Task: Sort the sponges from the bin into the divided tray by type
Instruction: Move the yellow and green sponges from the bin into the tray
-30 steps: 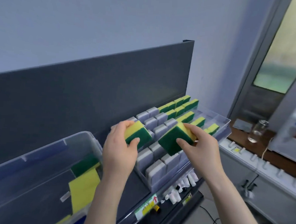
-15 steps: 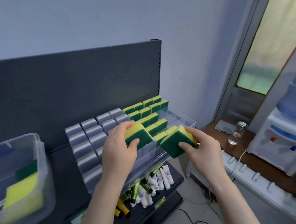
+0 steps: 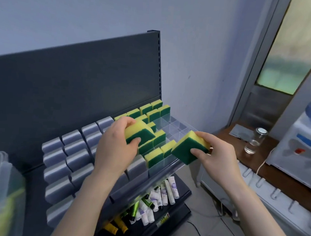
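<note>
At frame centre, the left hand grasped a yellow-green sponge between thumb and fingers, above the matching rows of the divided tray; the right hand pinched a second sponge, green face toward the camera, over the tray's right front edge; grey sponges filled its left compartments; the bin sat blurred at lower left.

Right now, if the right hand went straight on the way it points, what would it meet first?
Likely the upright sponges in the tray, just left of the held sponge in the right hand; depth is unclear.
</note>
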`<move>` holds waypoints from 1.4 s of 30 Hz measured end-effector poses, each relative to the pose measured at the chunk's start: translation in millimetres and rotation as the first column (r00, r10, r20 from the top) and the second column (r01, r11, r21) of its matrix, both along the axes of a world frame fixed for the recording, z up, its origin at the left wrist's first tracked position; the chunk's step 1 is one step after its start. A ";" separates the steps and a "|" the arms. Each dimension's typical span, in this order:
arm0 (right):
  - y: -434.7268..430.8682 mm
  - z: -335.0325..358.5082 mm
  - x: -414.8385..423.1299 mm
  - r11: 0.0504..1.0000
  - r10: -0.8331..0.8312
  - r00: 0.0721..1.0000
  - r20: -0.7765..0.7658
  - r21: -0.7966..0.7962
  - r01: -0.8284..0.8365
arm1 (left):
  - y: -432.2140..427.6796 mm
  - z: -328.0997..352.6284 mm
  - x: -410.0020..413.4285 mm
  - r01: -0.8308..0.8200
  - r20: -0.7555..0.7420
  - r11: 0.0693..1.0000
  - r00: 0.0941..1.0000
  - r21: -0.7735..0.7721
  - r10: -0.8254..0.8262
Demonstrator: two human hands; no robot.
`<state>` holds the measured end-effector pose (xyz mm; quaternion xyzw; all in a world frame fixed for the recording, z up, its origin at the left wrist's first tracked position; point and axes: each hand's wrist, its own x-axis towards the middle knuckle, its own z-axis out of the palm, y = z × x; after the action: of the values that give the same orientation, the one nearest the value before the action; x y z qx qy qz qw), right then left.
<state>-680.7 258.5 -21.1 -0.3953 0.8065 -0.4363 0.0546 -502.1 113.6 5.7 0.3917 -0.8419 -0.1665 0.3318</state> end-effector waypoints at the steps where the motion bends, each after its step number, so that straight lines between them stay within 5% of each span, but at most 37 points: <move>1: -6.3 -0.7 -6.7 1.000 0.003 1.000 -0.011 0.002 -0.003 | -7.2 0.1 -6.6 -0.006 0.001 1.000 1.000 0.001 0.006; 29: -200.9 -26.7 -182.8 0.957 0.256 0.967 0.016 0.139 -0.255 | -127.5 -32.8 -165.5 -0.189 0.268 0.979 0.950 0.072 0.163; 42: -246.3 -24.1 -218.6 0.681 0.659 0.745 -0.103 0.501 -0.533 | -126.4 -47.2 -200.4 -0.211 0.535 0.965 0.839 0.154 0.098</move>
<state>-899.2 12.2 -45.2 -0.6717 0.7072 -0.1401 0.1704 -702.5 -12.8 -41.6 0.5214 -0.8437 -0.1129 0.0600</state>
